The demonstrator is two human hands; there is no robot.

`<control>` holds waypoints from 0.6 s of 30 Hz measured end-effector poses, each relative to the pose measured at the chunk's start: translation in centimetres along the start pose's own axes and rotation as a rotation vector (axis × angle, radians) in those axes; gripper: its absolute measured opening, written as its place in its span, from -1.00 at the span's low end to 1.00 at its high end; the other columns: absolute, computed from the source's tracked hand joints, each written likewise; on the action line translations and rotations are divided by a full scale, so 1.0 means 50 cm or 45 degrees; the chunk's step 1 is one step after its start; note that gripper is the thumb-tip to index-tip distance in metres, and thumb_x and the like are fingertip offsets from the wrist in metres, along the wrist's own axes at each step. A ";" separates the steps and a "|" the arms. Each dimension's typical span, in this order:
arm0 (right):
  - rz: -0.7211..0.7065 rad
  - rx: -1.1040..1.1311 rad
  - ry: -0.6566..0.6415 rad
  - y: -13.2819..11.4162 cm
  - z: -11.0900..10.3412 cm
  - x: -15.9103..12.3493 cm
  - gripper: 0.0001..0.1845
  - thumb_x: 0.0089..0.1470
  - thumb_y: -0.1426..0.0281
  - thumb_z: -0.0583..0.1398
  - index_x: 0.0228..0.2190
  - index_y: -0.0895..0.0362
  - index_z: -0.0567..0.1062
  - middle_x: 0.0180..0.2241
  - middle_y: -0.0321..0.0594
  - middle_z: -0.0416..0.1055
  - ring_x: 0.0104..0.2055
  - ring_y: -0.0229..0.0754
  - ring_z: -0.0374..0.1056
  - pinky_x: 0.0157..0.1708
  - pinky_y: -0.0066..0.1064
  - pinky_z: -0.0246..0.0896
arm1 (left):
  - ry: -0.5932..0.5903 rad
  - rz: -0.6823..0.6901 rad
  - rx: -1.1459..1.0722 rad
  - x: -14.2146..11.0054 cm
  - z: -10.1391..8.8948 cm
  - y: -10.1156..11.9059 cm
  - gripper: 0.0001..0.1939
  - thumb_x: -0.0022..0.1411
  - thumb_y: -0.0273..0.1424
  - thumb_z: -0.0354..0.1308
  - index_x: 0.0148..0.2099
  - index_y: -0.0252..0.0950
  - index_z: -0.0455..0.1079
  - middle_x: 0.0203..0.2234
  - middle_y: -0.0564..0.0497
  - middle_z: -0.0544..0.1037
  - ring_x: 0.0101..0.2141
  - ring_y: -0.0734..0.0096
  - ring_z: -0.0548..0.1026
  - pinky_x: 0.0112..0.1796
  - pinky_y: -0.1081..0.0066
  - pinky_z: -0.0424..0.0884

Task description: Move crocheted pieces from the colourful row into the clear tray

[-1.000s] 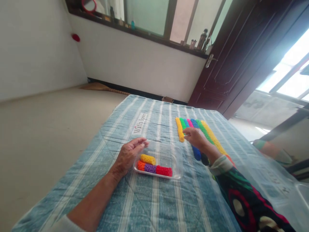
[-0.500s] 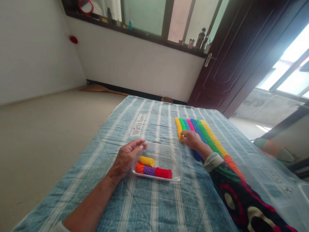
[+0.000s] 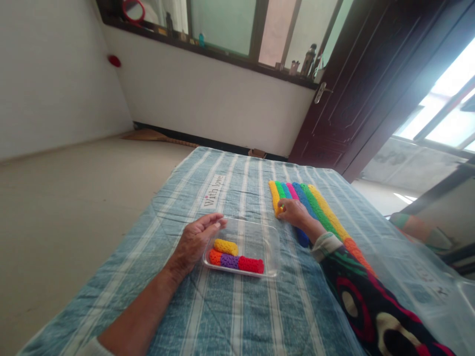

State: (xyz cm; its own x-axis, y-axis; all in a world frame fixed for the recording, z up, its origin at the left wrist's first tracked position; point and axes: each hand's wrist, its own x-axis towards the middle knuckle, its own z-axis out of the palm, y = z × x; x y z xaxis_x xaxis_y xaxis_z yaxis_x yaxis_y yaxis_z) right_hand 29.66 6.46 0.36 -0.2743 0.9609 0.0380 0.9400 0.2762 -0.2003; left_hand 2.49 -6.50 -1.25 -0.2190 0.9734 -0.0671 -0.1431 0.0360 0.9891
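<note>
My left hand (image 3: 195, 242) grips the upper left corner of a clear plastic container (image 3: 256, 237), thumb over its rim. Inside lie a yellow crocheted roll (image 3: 226, 246) and, along the near side, an orange piece (image 3: 214, 257), a purple piece (image 3: 229, 261) and a red piece (image 3: 251, 265). To the right, my right hand (image 3: 295, 213) is closed with its fingertips on the near end of a yellow crocheted strip (image 3: 274, 194). That strip is leftmost in a row of green, blue, pink and other coloured crocheted strips (image 3: 326, 212). My hand hides part of the row.
A blue-and-white striped cloth (image 3: 178, 198) with "With love" lettering covers the table. At the right edge stands a large translucent plastic bin (image 3: 426, 287). Beyond the table are a wall, a dark red door (image 3: 356, 84) and a windowsill with bottles.
Both hands stay almost where they were. The right fingers have shifted very slightly at the yellow strip's end; the container and its contents have not moved.
</note>
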 end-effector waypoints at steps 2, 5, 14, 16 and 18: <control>-0.002 0.012 0.015 0.001 0.002 0.000 -0.70 -0.11 0.41 0.31 -0.23 0.09 0.52 -0.34 -0.24 0.50 -0.30 -0.16 0.38 -0.40 -0.45 0.07 | -0.004 -0.002 -0.007 0.000 0.000 -0.001 -0.56 -0.07 -0.24 0.34 -0.13 -0.32 0.49 -0.23 -0.12 0.65 -0.07 0.07 0.55 0.12 0.04 0.30; -0.011 0.036 0.040 0.003 0.005 -0.002 -0.74 -0.13 0.44 0.31 -0.29 0.10 0.51 -0.38 -0.27 0.47 -0.34 -0.19 0.36 -0.43 -0.47 0.04 | -0.007 0.004 0.001 0.000 0.000 -0.001 -0.57 -0.06 -0.24 0.33 -0.13 -0.32 0.49 -0.23 -0.13 0.65 -0.07 0.07 0.55 0.12 0.04 0.30; -0.105 0.152 0.086 0.001 -0.003 -0.014 -0.86 -0.18 0.55 0.28 -0.49 0.15 0.44 -0.49 -0.32 0.38 -0.42 -0.25 0.28 -0.44 -0.48 0.02 | -0.018 0.017 0.001 0.004 -0.001 -0.009 -0.59 -0.05 -0.26 0.31 -0.12 -0.32 0.48 -0.24 -0.13 0.65 -0.08 0.07 0.55 0.10 0.03 0.32; -0.157 0.194 0.086 -0.009 -0.019 -0.027 -0.87 -0.17 0.54 0.28 -0.49 0.15 0.43 -0.51 -0.35 0.36 -0.43 -0.27 0.27 -0.44 -0.48 0.04 | -0.018 0.024 -0.004 0.004 -0.001 -0.010 -0.59 -0.05 -0.27 0.30 -0.13 -0.33 0.48 -0.26 -0.12 0.65 -0.09 0.07 0.56 0.09 0.03 0.32; -0.235 0.251 0.068 -0.030 -0.038 -0.046 -0.87 -0.13 0.49 0.30 -0.47 0.14 0.43 -0.50 -0.37 0.36 -0.44 -0.30 0.27 -0.43 -0.50 0.05 | -0.017 0.032 0.001 0.003 0.000 -0.010 -0.60 -0.05 -0.26 0.30 -0.14 -0.33 0.49 -0.28 -0.12 0.65 -0.09 0.07 0.56 0.09 0.04 0.33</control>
State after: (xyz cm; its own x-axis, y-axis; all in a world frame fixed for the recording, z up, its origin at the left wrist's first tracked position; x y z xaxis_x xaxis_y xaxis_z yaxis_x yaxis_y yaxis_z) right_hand 29.28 3.86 2.45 -0.4213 0.8958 0.1417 0.8161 0.4427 -0.3716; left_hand 2.52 -6.35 -1.76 -0.2097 0.9769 -0.0408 -0.1371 0.0119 0.9905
